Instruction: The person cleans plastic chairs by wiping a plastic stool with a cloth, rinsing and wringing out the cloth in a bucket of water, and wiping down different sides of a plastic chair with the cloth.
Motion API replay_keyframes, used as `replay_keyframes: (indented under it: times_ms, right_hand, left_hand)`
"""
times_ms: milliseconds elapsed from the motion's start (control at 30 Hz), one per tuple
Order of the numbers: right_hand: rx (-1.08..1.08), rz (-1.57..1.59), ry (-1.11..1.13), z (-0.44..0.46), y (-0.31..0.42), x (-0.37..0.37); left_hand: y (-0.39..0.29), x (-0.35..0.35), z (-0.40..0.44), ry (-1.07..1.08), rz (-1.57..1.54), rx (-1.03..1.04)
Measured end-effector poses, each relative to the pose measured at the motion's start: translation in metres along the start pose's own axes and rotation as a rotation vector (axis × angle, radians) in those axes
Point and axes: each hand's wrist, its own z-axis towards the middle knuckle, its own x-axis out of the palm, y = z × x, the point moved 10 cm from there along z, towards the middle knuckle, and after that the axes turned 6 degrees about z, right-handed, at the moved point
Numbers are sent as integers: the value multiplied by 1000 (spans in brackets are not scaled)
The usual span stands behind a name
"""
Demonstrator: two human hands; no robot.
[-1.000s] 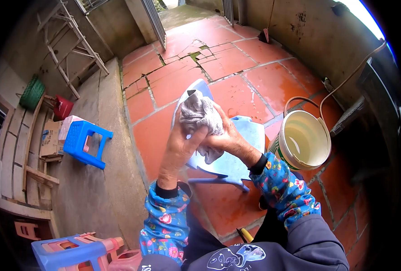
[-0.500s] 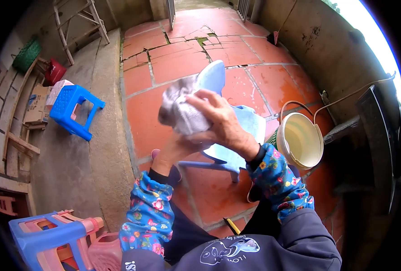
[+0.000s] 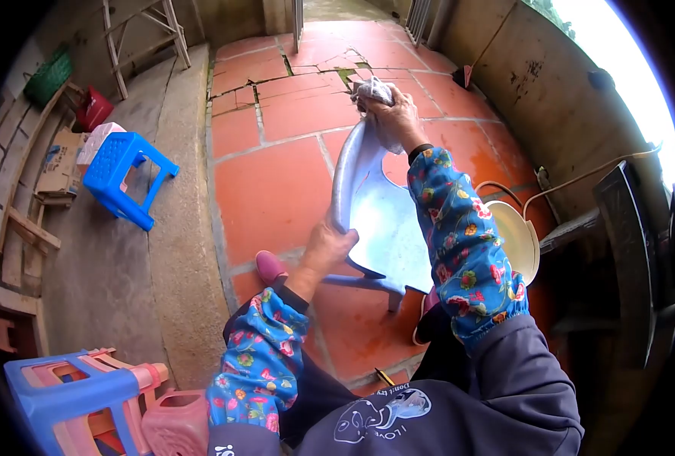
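A light blue plastic chair (image 3: 387, 224) stands on the red tiles in front of me, its backrest rising on the left side. My left hand (image 3: 330, 245) is closed around the near edge of the backrest, thumb on the inner face. At the far top corner, my right hand (image 3: 398, 118) is closed on a grey-white cloth (image 3: 375, 93), which is bunched over the chair's edge and hangs partly down its inner side. The fingertips of the right hand are partly hidden by the cloth.
A bucket (image 3: 516, 239) stands right of the chair, partly behind my right sleeve. A bright blue stool (image 3: 117, 182) is on the concrete ledge at left. Stacked plastic stools (image 3: 71, 395) are at lower left. A dark panel (image 3: 630, 258) stands at far right.
Both hands were together on the bunched cloth above the chair. My left hand has gone down to the backrest edge, while my right hand has carried the cloth forward to its top.
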Motion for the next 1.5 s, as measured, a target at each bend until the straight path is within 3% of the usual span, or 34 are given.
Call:
replay_keyframes:
  times_ms: [67,133,233,267,367,400,433,467,533,633,667,800,900,1000,1133,1233,1300,1367,1500]
  right_hand:
    - [6,27,-97,-3,-18,5]
    - [-153,89,-102,-23,-1,7]
    - [-442,219,-15,-77,45,10]
    - [-531,145,16,-104,67,9]
    - [-606,201,40,-147,77,6]
    - [-604,265,39,-159,74,3]
    - [-468,439,85,-169,62,-1]
    - [-464,439,94,-175,59,-3]
    - [-512,423,74,-188,57,-6]
    - [-575,353,35,-222,59,-8]
    - [-622,324,21,-233,61,-9]
    - [-739,223,3,-271,63,-4]
    - [-783,199,11,-274,56,2]
    - [-805,200,37,-273,54,5]
    - [-860,72,187,-292,36,17]
    - [-839,-136,404,-317,-9,38]
    - [-692,-326,542,-323,-50,50]
    - [-634,-219,558,-322,-57,40]
    - [-742,3,465,-312,24,-12]
  left_hand:
    - [1,4,-3,7,-14,-7]
    - [0,1,-1,37,23,-53]
    - [-23,-7,-1,-70,-40,180]
    - [-22,-2,-2,47,-74,30]
    - [-67,-19,-11,129,139,212]
    - [-50,-19,-2,292,-39,126]
    - [-41,-18,-2,360,-256,81]
    - [-32,-18,-2,422,-470,22]
    - [-34,-30,0,393,-924,14]
    - [-30,-42,6,349,-1051,-83]
    - [-31,-36,5,357,-912,-68]
    - [-43,-33,6,377,-849,-98]
    - [-39,-52,14,230,-384,158]
    - [-34,-48,2,153,-568,-84]
    - [-25,-28,8,293,-779,-77]
    - [-11,-14,5,347,-490,-91]
    - [-16,-13,1,356,-440,-88]
    - [-24,-23,3,311,-317,-26]
    - [-39,-40,8,212,128,70]
